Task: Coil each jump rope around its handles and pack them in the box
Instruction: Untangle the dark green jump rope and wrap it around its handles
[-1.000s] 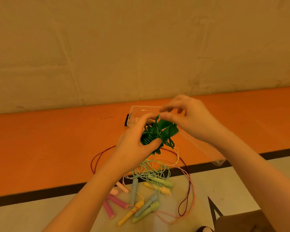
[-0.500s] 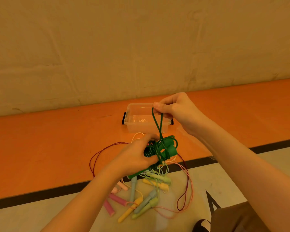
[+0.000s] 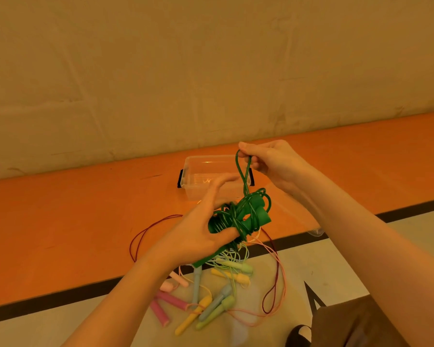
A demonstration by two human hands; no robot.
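Raised clear of the bundle since a second ago, when it pinched the cord right at the wraps, the right hand (image 3: 271, 162) now pinches the last loop of the green jump rope (image 3: 238, 217) and draws it upward in a narrow twisted strand above the coil. Below it, the left hand (image 3: 206, 229) grips the two green handles together, thumb clamped across the wound cord; over the past second it has dropped lower, off the box and toward the pile.

Behind both hands, the clear plastic box (image 3: 198, 171) sits open on the orange floor strip (image 3: 60, 216), with nothing plainly visible inside. Near the person's feet lies a tangle of loose ropes (image 3: 211, 296) with pink, yellow, blue and pale green handles, their thin cords looping across the floor, a dark red cord (image 3: 145, 231) trailing out to the left.

Judging by the tight wraps, the green rope looks nearly coiled: the free loop seems to need tucking or a final turn before it goes into the box. Every other rope remains to be done.
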